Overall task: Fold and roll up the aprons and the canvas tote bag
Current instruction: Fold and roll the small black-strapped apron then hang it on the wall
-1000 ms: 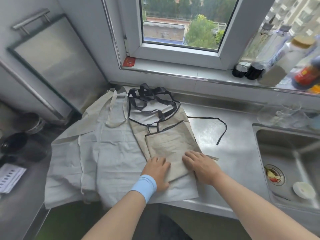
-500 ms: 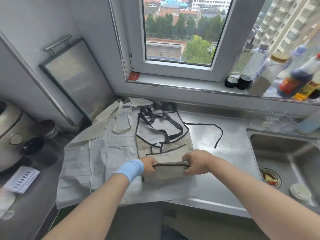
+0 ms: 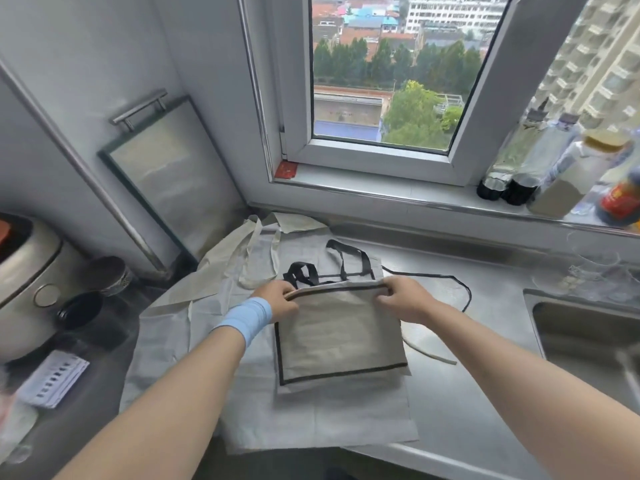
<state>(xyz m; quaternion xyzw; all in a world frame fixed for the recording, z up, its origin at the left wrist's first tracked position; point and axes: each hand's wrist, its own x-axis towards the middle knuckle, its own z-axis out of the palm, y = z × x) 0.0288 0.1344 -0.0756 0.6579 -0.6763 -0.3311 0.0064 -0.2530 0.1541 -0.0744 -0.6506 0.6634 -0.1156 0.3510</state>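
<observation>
The left grip (image 3: 277,300) and right grip (image 3: 405,299) are pinching the folded apron (image 3: 343,337); black straps (image 3: 303,271) beyond them may be bunching inside.

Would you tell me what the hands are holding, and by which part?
Both the left hand and right hand grip the black-trimmed apron by its far edge, one near each corner.

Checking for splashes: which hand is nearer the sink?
Right. The right hand grips the top edge of the black-trimmed apron at the corner towards the sink; the left hand grips the opposite corner, farther away.
</observation>
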